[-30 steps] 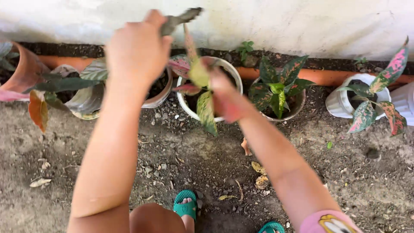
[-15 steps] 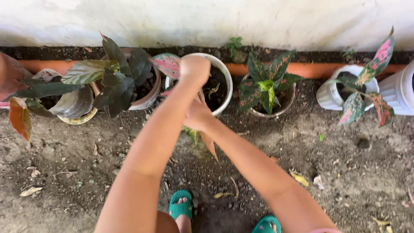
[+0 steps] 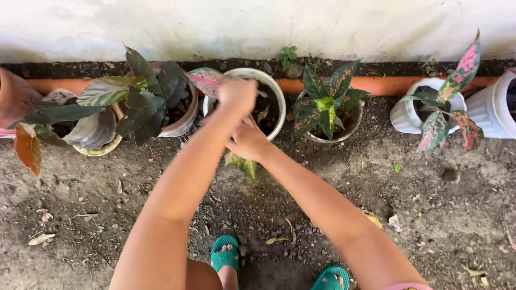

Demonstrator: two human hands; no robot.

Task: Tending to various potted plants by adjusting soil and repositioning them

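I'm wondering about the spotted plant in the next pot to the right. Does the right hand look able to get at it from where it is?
Probably yes. The right hand sits at the white pot's near rim, and the spotted plant stands in the neighbouring pot just to its right, with only bare soil between them.

- There is a single view, from a camera worn on the person's head, so no second view shares any part of the scene.
- It looks steeply down and forward over the white pot [image 3: 279, 115] at the frame's upper middle.
- Beyond the pot, a pale wall [image 3: 258, 24] fills the top edge; the camera faces it.
- Nearer than the pot, green sandals [image 3: 226, 258] sit at the bottom edge, right below the lens.
- The pot is close, within arm's reach.
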